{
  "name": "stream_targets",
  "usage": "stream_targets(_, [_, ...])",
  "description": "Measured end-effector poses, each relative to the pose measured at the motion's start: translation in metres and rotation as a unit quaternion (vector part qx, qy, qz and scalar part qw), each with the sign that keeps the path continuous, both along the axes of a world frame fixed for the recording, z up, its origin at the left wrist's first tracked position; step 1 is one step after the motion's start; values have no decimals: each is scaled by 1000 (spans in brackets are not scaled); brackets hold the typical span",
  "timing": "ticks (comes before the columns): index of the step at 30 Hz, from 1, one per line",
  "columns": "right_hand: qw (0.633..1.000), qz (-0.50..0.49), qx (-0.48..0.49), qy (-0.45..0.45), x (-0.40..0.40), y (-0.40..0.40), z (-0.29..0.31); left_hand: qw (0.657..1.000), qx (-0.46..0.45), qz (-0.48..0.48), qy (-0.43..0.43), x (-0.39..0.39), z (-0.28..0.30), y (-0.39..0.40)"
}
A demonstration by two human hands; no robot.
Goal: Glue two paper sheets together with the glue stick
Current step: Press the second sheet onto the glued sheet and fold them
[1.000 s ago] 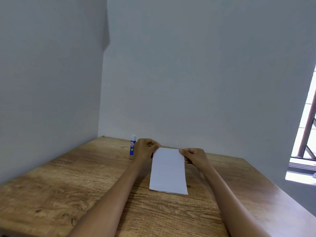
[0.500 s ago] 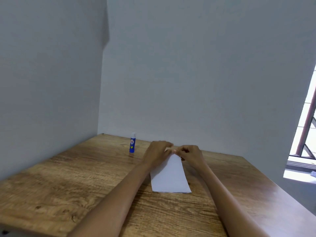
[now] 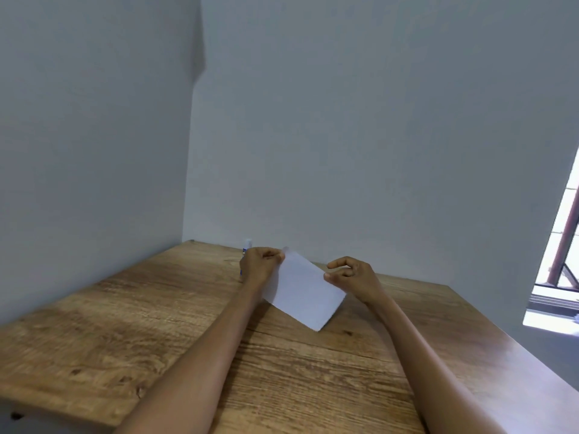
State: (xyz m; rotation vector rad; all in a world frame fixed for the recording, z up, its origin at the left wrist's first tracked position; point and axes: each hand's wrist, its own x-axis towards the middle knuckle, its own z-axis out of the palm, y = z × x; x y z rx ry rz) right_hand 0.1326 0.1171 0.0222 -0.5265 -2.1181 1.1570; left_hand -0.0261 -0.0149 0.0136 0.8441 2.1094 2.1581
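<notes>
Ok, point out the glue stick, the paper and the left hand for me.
glue stick (image 3: 247, 243): head view, on its white cap, the rest hidden behind the hand.
paper (image 3: 302, 294): head view, middle of the white sheet.
left hand (image 3: 260, 266): head view, back of the hand.

table (image 3: 131, 333): fills the lower half of the frame, its far edge against the walls
paper (image 3: 302, 291): centre of the frame, turned at a slant, far corner at upper left, near corner at lower right
left hand (image 3: 260, 266): at the paper's upper-left corner
right hand (image 3: 351, 275): at the paper's right edge
glue stick (image 3: 247, 244): upright behind the left hand, mostly hidden by it
window (image 3: 560, 264): right edge of the frame, beyond the table
</notes>
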Motion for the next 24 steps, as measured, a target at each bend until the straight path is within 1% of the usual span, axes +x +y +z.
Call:
stream_targets(4, [997,-24,-66,21,11,13,-3,999,22,26,-27,-7,-4,0])
stream_targets(7, [991,-9,-123,44,11,14,-6,997,57,27,-54,-7,-4,1])
stream_targets(11, [990,7,-138,16,8,10,-12,994,76,-12,-72,-4,-4,0])
stream_targets(14, [985,-8,-162,53,12,9,-11,992,77,-24,-96,4,-4,-2])
stream_targets(16, [983,-16,-169,65,14,6,-11,996,56,-2,-76,11,-3,-4])
stream_targets(17, [984,-23,-164,63,14,4,-12,998,39,17,-42,15,-2,-5])
stream_targets(18, [986,-30,-155,58,14,4,-14,999,21,35,12,18,-2,-5])
stream_targets(19, [987,-37,-146,54,15,4,-15,995,-3,57,84,21,-2,-5])
stream_targets(20, [988,-43,-137,50,15,5,-16,980,-33,88,174,23,-1,-6])
stream_targets(21, [989,-48,-131,47,16,6,-16,953,-65,124,270,25,0,-6])
stream_targets(22, [990,-53,-125,44,16,8,-17,918,-94,152,355,27,1,-6])
stream_targets(24, [990,-65,-115,44,15,9,-18,848,-135,178,480,32,5,-4])
